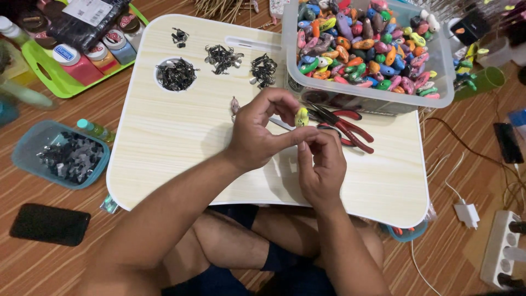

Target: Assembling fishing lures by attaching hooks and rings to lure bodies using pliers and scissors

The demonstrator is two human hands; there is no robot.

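- Pinching a small yellow lure body (pixel 301 117) between them, the left hand (pixel 257 131) and right hand (pixel 320 164) meet above the middle of the lap table (pixel 164 137); the left thumb and forefinger close on it from above, the right fingertips from below, and most of the piece is hidden by the fingers.
- Behind the hands, red-handled pliers (pixel 350 129) lie toward the table's right edge, their jaws covered by the hands, so whether there is one pair or two cannot be told.
- A clear plastic tub (pixel 444 82) sits on the far right corner, cut off at the top, heaped with painted lure bodies (pixel 361 44) in too many colours to count.
- Four heaps of dark metal hooks (pixel 175 74) lie along the far edge, one inside the round cup recess; a single small piece (pixel 235 104) lies just beside the left hand.
- Off the far left corner, a green tray (pixel 49 74) holds paint jars with red and blue labels, partly under a black packet.
- Left of the table are a blue tub of grey parts (pixel 60 153) and a black phone (pixel 49 223).
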